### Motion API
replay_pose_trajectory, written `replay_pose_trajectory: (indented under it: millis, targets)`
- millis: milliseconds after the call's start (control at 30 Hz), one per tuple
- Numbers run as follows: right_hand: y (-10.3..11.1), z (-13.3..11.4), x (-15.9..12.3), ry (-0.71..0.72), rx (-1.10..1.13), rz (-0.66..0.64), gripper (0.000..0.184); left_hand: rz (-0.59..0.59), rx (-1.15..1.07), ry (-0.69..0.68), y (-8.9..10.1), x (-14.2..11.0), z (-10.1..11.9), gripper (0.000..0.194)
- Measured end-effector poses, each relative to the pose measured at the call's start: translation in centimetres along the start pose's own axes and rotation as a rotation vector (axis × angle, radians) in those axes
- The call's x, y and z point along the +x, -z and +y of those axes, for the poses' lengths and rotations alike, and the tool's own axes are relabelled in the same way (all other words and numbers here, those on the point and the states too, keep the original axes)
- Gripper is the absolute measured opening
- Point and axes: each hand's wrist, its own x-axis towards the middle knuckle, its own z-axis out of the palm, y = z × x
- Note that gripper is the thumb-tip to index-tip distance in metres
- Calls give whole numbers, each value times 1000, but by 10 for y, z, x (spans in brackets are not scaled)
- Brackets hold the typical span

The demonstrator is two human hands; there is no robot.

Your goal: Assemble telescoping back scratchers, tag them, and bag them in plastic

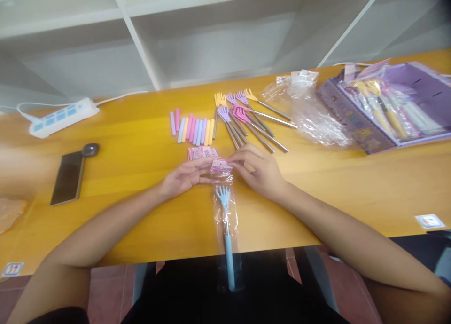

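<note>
A light blue back scratcher (229, 263) lies inside a clear plastic bag (235, 211), its handle end reaching past the table's front edge. At the bag's top is a pink printed header card (221, 165). My left hand (186, 176) pinches the card's left side, and my right hand (259, 171) grips its right side between thumb and fingers. Just behind my left hand lies a stack of pink cards (202, 153). Farther back are several coloured handle tubes (197, 130) in a row and a group of scratcher heads on metal rods (241, 114).
A pile of clear bags (310, 112) sits at the back right, beside a purple box (366, 140) holding bagged scratchers. To the left are a phone (66, 178), a small dark round object (90, 149) and a white power strip (65, 117). Shelving (211, 46) stands behind the table.
</note>
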Motion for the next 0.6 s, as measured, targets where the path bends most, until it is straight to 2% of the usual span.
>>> replay_pose_trajectory:
  millis: [233,367,600]
  targets:
    - [0,3,0,-27,53,-50,18,-24,13,-3,0,0,-1,64]
    - [0,5,-1,12,48,-118,18,3,39,11,0,-1,-1,62]
    - [-1,3,-3,85,-7,-121,23,12,-10,9,-4,0,1,64]
